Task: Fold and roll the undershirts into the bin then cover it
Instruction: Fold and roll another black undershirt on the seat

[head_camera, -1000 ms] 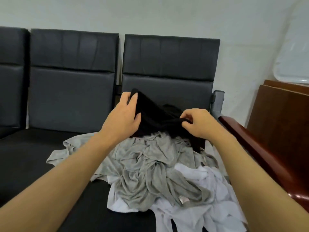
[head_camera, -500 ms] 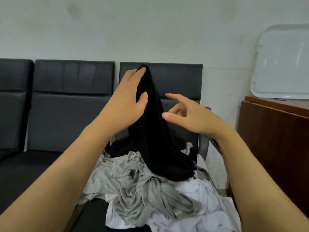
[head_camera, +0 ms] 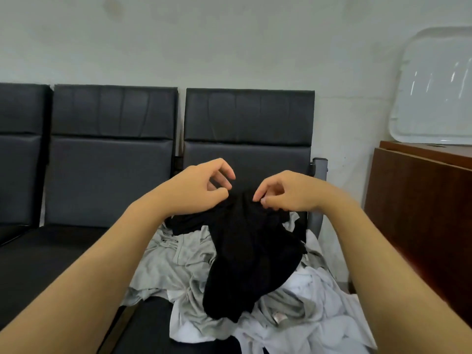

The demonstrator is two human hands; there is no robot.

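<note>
While both hands' fingers (head_camera: pixel 260 199) pinch its top edge, black undershirt (head_camera: pixel 245 256) hangs below.

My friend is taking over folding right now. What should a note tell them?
Left hand: pinches the top edge of the black undershirt.
Right hand: pinches the same edge, close beside the left.
The shirt hangs bunched over the pile of grey undershirts and white undershirts on the black seat.
Done: nothing folded or rolled.
Left: spread, fold and roll each shirt, fill the bin, cover it. No bin is in view; a white lid-like tray leans on the wall at right.
</note>
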